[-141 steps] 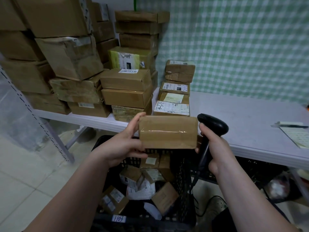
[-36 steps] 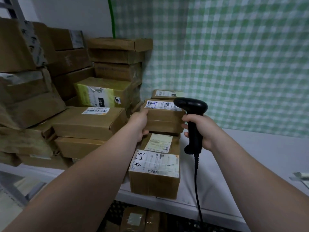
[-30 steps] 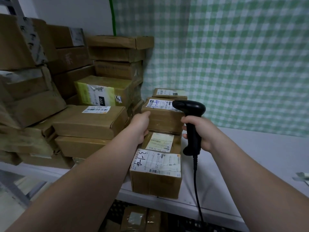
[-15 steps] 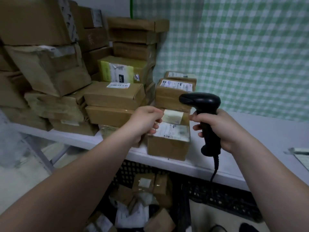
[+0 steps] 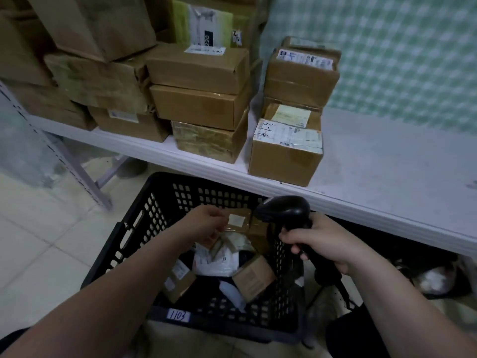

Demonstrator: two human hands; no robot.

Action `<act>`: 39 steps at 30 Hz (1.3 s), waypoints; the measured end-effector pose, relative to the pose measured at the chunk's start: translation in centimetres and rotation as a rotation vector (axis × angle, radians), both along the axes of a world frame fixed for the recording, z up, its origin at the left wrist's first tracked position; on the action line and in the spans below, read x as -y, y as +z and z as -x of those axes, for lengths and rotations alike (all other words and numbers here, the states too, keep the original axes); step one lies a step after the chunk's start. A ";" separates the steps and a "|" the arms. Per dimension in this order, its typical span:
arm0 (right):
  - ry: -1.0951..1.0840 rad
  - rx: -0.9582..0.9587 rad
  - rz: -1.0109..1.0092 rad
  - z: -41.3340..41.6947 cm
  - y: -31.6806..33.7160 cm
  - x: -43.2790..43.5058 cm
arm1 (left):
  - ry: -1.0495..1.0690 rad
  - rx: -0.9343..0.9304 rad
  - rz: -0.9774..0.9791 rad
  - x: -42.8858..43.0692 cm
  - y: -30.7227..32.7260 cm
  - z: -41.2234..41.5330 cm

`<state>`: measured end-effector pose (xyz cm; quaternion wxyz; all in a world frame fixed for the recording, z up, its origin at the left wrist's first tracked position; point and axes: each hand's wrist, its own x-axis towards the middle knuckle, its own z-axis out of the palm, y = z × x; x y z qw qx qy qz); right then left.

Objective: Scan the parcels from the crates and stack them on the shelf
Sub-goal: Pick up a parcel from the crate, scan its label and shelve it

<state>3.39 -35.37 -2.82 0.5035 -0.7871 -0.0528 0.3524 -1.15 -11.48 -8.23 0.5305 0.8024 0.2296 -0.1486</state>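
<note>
Holds the left hand (image 5: 205, 224) low inside the black crate (image 5: 121, 244), forearm stretched forward, with curled fingers at a small labelled parcel (image 5: 238, 220); cannot tell whether gripping or only touching. Clasps the scanner (image 5: 286, 209) by its handle in the right hand (image 5: 320, 244), above the crate's right side. Beyond, on the shelf (image 5: 387, 171), stacked boxes (image 5: 198, 107).

a white tag (image 5: 178, 316) on the near wall of the black crate (image 5: 124, 244) reads "1103". on the shelf (image 5: 387, 177), the front-edge parcel (image 5: 284, 164) has a shipping label (image 5: 289, 136) handwritten "3-1-4"; its print is too small to read. behind, a yellow-green box (image 5: 178, 19) shows "220" on its label (image 5: 207, 37).
</note>
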 end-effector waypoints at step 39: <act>-0.331 -0.015 0.279 -3.7 -17.4 0.3 | -0.197 -0.171 -0.537 9.4 -20.9 -12.0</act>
